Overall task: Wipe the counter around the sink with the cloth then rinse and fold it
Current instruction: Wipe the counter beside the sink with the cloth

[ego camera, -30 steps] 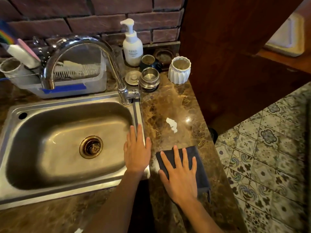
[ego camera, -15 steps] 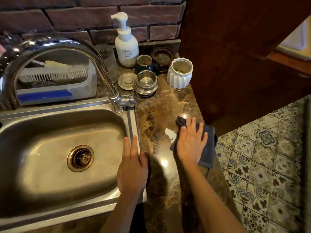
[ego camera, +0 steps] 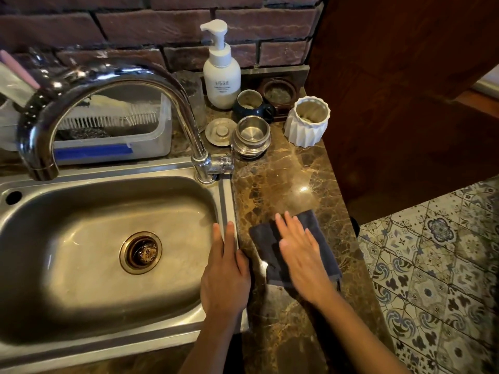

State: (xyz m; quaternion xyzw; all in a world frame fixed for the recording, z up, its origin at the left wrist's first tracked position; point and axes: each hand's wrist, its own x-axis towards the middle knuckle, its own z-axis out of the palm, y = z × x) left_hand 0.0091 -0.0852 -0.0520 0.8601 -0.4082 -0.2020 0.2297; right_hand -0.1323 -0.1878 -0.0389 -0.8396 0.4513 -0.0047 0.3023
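The right hand (ego camera: 302,255) presses flat on the cloth (ego camera: 294,247) on the counter (ego camera: 286,182) right of the sink (ego camera: 226,209), whose rim bears the flat left hand (ego camera: 225,273); even pressure and overlapping far-to-near strokes would serve best.

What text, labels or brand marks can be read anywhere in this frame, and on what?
White pump bottle: a small grey printed label in two or three lines on its front, too small and blurred to read.
Clear plastic tub behind the faucet: a plain blue strip, with no lettering visible.
Nothing else in view carries readable text, numbers or signs.
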